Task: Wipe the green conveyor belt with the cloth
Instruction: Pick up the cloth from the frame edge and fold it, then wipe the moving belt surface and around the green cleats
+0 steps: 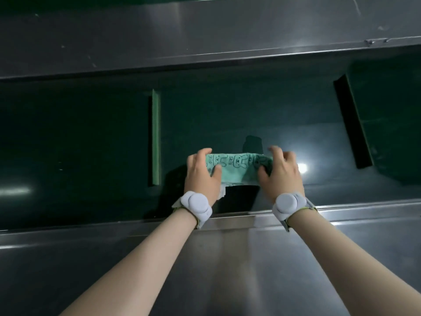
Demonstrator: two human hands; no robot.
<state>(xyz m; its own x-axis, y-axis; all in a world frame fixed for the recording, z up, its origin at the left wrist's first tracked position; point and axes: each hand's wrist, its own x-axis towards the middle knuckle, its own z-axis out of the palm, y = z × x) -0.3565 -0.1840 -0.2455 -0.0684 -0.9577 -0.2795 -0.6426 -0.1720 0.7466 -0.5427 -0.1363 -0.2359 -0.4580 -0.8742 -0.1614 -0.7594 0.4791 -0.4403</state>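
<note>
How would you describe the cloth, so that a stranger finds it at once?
Look at the dark green conveyor belt between two steel rails. Near its front edge, the left hand and right hand hold a mint cloth. Only it carries black rabbit drawings.

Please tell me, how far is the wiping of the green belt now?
Done: both hands, left hand and right hand, already grip the cloth over the green conveyor belt. In hand: they hold it stretched between them. Left: the wiping itself; the picture cannot show which parts are wiped.

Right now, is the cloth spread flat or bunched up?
Bunched: the cloth forms a narrow folded band gripped between the left hand and right hand.
</note>
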